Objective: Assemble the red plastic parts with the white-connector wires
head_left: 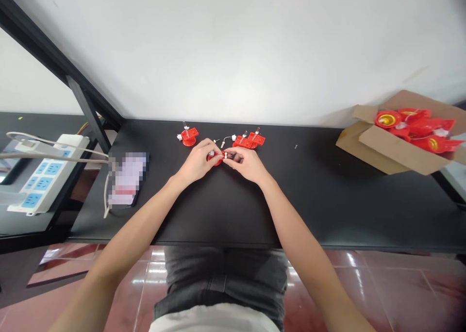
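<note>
Red plastic fitting [215, 161] pinched at the centre of a black tabletop [309, 201], held between both bare hands. Left hand [198, 160] clenched around the round body, right hand [244, 164] closed on the same piece, its fingertips [226, 156] at a small white part on the fitting's edge; exact hold partly hidden by the fingers. Just above the hands, left of centre, a second red fitting [189, 137] with a clear upright pin. To the right, a red pair of fittings [248, 140] beside a thin white wire loop [227, 139], all apart from the hands. Only these few out on the tabletop, with more red pieces [418, 128] still inside an open cardboard carton [367, 142] at upper right. Far left, a white power strip [47, 174] and a pixelated phone [128, 179].
</note>
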Action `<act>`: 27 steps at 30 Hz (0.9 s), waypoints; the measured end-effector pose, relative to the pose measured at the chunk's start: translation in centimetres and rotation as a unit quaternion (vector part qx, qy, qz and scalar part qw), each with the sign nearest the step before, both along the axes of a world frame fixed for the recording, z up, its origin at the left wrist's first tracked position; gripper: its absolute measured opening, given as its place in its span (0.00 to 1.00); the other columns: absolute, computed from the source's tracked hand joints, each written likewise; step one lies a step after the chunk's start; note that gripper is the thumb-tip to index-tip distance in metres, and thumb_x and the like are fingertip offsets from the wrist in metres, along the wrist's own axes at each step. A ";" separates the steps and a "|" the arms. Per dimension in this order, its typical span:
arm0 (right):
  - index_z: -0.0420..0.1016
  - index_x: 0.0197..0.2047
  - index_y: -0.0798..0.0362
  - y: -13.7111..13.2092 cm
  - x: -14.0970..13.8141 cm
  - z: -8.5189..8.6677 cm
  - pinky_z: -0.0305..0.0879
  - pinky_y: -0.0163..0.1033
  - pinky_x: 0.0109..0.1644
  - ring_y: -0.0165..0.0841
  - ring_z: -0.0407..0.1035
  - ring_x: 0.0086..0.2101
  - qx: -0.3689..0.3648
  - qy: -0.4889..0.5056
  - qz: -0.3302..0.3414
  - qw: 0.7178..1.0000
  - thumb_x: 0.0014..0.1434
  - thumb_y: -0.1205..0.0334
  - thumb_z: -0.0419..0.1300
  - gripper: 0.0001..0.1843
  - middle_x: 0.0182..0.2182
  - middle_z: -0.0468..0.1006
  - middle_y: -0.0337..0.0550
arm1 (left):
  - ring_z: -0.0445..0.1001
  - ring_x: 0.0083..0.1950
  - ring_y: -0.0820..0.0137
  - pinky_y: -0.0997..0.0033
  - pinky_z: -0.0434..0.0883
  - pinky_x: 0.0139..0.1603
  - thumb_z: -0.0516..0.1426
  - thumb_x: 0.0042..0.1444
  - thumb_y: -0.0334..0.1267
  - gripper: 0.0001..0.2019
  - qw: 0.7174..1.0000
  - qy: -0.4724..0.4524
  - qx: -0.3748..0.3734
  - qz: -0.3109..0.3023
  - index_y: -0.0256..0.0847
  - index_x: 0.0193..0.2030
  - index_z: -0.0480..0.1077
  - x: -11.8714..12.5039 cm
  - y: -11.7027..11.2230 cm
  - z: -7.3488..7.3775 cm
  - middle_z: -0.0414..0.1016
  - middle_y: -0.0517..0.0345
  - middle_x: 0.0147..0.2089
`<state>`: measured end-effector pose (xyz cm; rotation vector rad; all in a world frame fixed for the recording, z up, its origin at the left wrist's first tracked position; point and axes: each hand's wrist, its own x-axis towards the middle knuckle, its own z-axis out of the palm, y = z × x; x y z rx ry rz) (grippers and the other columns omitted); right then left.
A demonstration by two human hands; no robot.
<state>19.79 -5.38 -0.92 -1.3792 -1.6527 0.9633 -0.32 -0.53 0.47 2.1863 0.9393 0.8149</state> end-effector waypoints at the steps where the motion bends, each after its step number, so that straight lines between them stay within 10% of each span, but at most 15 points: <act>1: 0.82 0.47 0.52 0.0 0.0 0.0 0.68 0.39 0.37 0.30 0.68 0.28 0.001 -0.001 -0.001 1.000 0.60 0.53 0.65 0.16 0.34 0.80 0.42 | 0.74 0.43 0.68 0.64 0.75 0.50 0.59 0.64 0.36 0.06 1.000 0.000 0.005 -0.004 0.40 0.37 0.77 0.0 0.0 0.0 0.73 0.55 0.43; 27: 0.83 0.46 0.53 0.0 -0.2 -0.1 0.68 0.39 0.35 0.29 0.67 0.27 -0.021 0.025 -0.006 0.999 0.57 0.53 0.67 0.17 0.33 0.80 0.42 | 0.72 0.44 0.68 0.64 0.75 0.49 0.62 0.59 0.35 0.04 0.999 -0.005 -0.045 0.010 0.40 0.33 0.77 -0.4 0.6 -0.4 0.69 0.55 0.44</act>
